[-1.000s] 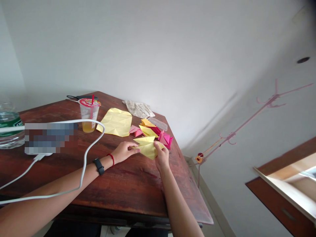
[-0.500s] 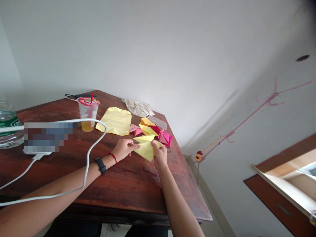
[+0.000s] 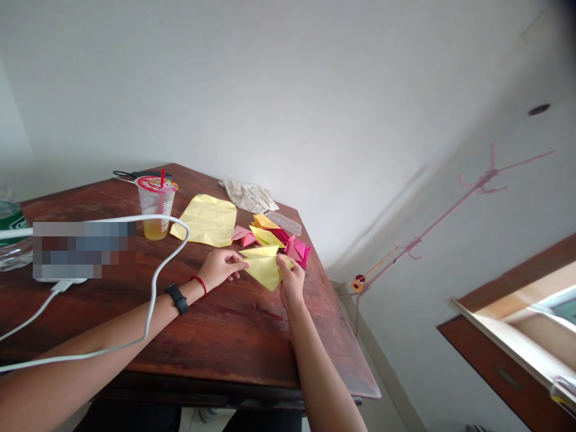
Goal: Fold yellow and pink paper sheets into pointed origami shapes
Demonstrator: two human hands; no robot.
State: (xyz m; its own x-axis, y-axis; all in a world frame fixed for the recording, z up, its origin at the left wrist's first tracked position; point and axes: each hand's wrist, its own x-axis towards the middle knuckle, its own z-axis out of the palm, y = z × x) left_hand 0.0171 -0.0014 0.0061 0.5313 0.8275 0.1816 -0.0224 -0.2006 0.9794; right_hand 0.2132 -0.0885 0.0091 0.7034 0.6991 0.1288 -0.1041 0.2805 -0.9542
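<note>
Between my hands is a partly folded sheet of yellow paper [image 3: 264,273], held just over the near part of the table, with a lower triangular flap and a narrow upper flap. My left hand [image 3: 221,267] pinches its left corner between thumb and fingers. On the other side, my right hand [image 3: 291,281] grips the right edge, thumb on top. Right behind lie folded paper pieces: a yellow one [image 3: 266,236], an orange one [image 3: 264,221], a salmon one [image 3: 244,236] and a magenta one [image 3: 297,251]. A creased yellow sheet [image 3: 204,220] rests flat to the left of these.
On the dark wooden table [image 3: 216,342] stand a drink cup [image 3: 156,207] with a red straw and a plastic bottle [image 3: 13,237]. A white cable [image 3: 155,288] loops across my left forearm. A crumpled cloth [image 3: 249,195] and clear plastic case [image 3: 284,222] sit by the wall.
The whole view has shifted slightly. My left fingers have slid outward to the left corner of the yellow paper, covering less of it; my right hand keeps its grip.
</note>
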